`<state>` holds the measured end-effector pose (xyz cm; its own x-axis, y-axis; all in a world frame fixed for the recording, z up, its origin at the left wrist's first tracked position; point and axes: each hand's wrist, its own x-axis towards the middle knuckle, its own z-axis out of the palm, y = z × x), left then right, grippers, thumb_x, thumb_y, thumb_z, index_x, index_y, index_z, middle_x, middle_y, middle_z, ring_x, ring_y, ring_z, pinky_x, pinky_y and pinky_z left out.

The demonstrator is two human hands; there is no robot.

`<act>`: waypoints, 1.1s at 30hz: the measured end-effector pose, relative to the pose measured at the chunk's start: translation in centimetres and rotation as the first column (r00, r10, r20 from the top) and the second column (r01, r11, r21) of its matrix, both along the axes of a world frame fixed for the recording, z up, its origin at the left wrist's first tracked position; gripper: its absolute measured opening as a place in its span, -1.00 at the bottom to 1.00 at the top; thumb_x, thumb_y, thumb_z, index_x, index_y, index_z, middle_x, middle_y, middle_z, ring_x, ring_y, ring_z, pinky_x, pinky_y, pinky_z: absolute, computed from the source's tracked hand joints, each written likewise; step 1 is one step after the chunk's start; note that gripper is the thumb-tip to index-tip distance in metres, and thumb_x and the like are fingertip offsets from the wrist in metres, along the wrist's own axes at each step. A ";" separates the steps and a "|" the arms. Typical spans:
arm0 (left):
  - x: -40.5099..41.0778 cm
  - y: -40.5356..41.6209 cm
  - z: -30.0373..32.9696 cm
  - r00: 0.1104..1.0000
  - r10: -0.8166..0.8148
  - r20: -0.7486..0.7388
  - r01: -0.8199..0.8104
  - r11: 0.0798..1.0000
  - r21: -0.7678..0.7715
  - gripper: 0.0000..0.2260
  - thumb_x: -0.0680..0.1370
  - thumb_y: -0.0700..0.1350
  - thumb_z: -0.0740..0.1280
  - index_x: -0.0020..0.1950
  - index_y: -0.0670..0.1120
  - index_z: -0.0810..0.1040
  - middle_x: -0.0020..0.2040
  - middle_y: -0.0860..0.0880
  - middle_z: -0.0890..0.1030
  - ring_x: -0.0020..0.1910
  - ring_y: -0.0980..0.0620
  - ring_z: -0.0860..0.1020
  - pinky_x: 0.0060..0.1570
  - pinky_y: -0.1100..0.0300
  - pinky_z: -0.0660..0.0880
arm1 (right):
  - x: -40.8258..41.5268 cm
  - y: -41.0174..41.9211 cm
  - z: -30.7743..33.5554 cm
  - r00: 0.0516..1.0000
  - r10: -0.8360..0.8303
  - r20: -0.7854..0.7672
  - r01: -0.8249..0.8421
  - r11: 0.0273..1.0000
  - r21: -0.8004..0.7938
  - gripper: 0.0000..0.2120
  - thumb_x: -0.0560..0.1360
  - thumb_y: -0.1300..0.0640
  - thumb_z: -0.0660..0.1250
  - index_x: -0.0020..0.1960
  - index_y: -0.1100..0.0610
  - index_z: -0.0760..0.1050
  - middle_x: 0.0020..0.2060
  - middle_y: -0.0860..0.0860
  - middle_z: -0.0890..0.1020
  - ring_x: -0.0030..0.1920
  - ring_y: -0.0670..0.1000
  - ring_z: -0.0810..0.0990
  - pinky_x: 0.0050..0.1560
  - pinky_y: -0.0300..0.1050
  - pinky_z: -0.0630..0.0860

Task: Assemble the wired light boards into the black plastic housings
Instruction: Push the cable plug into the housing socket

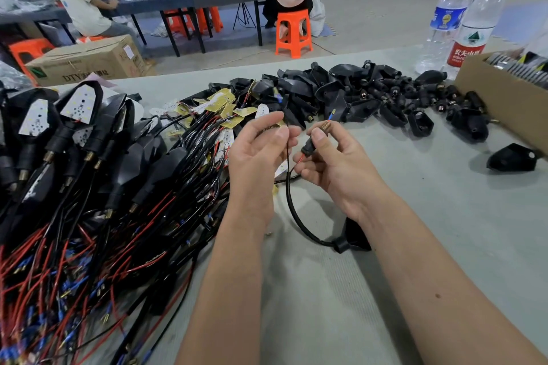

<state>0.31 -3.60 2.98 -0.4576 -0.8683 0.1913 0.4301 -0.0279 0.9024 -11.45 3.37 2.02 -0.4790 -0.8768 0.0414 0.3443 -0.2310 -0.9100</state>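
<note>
My left hand (258,154) pinches a thin black cable (289,187) between thumb and fingertips above the table. My right hand (332,157) grips a small black stem piece (310,145) with a brass threaded end (325,126); a red wire and a blue-tipped wire poke out of it. The cable loops down to a black housing (354,237) lying on the table by my right forearm. A heap of empty black housings (355,92) lies at the back. Loose light boards (225,107) with wires lie beyond my left hand.
Assembled lights with white boards and red and black wires (74,187) cover the table's left side. A cardboard box (504,104) stands at the right edge, two water bottles (462,18) behind it. One lone housing (511,158) lies right. People sit at tables beyond.
</note>
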 end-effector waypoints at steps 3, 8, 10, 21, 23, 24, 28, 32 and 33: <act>-0.1 -0.1 -0.2 0.992 0.122 0.018 -0.121 0.992 -0.018 -0.89 0.66 -0.24 0.33 0.04 -0.15 0.65 -0.25 0.01 0.65 -0.25 0.09 0.56 -0.15 0.23 0.55 | -0.1 -0.1 -0.2 0.998 -0.067 0.004 0.067 0.998 0.014 -0.91 0.71 0.08 0.25 0.06 0.08 0.46 -0.23 0.18 0.62 -0.35 0.02 0.61 -0.30 -0.21 0.59; 0.7 -1.2 -1.4 0.890 0.285 0.356 -0.196 0.944 -0.265 -0.82 0.60 -0.28 0.35 0.06 -0.05 0.70 -0.37 0.08 0.60 -0.39 0.18 0.49 -0.28 0.30 0.46 | -0.3 -0.2 -0.3 0.992 -0.110 0.056 0.110 0.994 0.000 -0.85 0.70 0.06 0.27 -0.04 0.05 0.48 -0.22 0.18 0.69 -0.34 0.00 0.61 -0.32 -0.24 0.57; 0.9 -1.3 -1.4 0.867 0.265 0.421 -0.149 0.946 -0.288 -0.77 0.57 -0.32 0.34 0.01 -0.06 0.73 -0.35 0.11 0.64 -0.40 0.21 0.51 -0.28 0.34 0.43 | -0.4 -0.3 -0.4 0.989 -0.108 0.103 0.110 0.994 -0.014 -0.85 0.69 0.06 0.28 -0.04 0.05 0.49 -0.22 0.19 0.69 -0.34 0.00 0.61 -0.32 -0.25 0.57; 0.6 -1.0 -1.8 0.840 0.237 0.488 0.020 0.885 -0.465 -0.85 0.57 -0.16 0.45 -0.18 -0.01 0.73 -0.28 0.05 0.68 -0.22 -0.13 0.62 -0.10 -0.19 0.57 | -0.4 -0.3 -0.5 0.983 -0.111 0.143 0.116 0.993 -0.021 -0.87 0.70 0.08 0.27 -0.01 0.08 0.49 -0.26 0.16 0.68 -0.33 0.00 0.63 -0.31 -0.25 0.57; 0.5 -1.0 -2.0 0.833 0.258 0.489 0.026 0.865 -0.501 -0.87 0.57 -0.18 0.45 -0.13 0.00 0.74 -0.30 0.09 0.67 -0.25 -0.05 0.61 -0.12 -0.17 0.57 | -0.3 -0.3 -0.5 0.985 -0.113 0.130 0.117 0.993 -0.024 -0.86 0.70 0.08 0.27 -0.01 0.09 0.49 -0.26 0.15 0.66 -0.34 0.00 0.62 -0.30 -0.25 0.58; 0.4 -1.0 -2.0 0.831 0.272 0.485 0.021 0.856 -0.516 -0.89 0.57 -0.17 0.45 -0.10 0.00 0.75 -0.30 0.09 0.66 -0.27 -0.02 0.60 -0.14 -0.15 0.58 | -0.3 -0.3 -0.5 0.985 -0.115 0.126 0.119 0.993 -0.024 -0.86 0.70 0.08 0.27 -0.02 0.09 0.49 -0.26 0.15 0.66 -0.33 0.00 0.62 -0.30 -0.24 0.58; 0.5 -1.2 -1.9 0.825 0.354 0.440 -0.081 0.846 -0.528 -0.90 0.53 -0.16 0.48 -0.08 0.05 0.69 -0.29 0.11 0.64 -0.30 0.08 0.60 -0.23 0.05 0.57 | -0.3 -0.3 -0.5 0.985 -0.119 0.126 0.122 0.992 -0.017 -0.86 0.70 0.07 0.27 0.00 0.10 0.48 -0.22 0.19 0.69 -0.32 0.01 0.62 -0.29 -0.24 0.58; 0.5 -0.9 -1.8 0.826 0.315 0.468 -0.018 0.844 -0.536 -0.93 0.53 -0.19 0.48 -0.13 -0.03 0.70 -0.27 0.08 0.65 -0.22 -0.04 0.64 -0.19 -0.12 0.60 | -0.3 -0.4 -0.5 0.983 -0.115 0.140 0.119 0.993 -0.022 -0.86 0.70 0.08 0.26 0.02 0.13 0.48 -0.23 0.18 0.69 -0.33 0.00 0.63 -0.30 -0.25 0.58; 0.4 -0.8 -1.8 0.818 0.324 0.476 -0.013 0.837 -0.548 -0.94 0.53 -0.19 0.48 -0.12 -0.04 0.70 -0.25 0.07 0.66 -0.21 -0.02 0.64 -0.18 -0.12 0.60 | -0.3 -0.4 -0.5 0.983 -0.114 0.142 0.118 0.993 -0.019 -0.86 0.70 0.09 0.26 0.03 0.14 0.48 -0.23 0.18 0.69 -0.33 0.00 0.63 -0.29 -0.25 0.58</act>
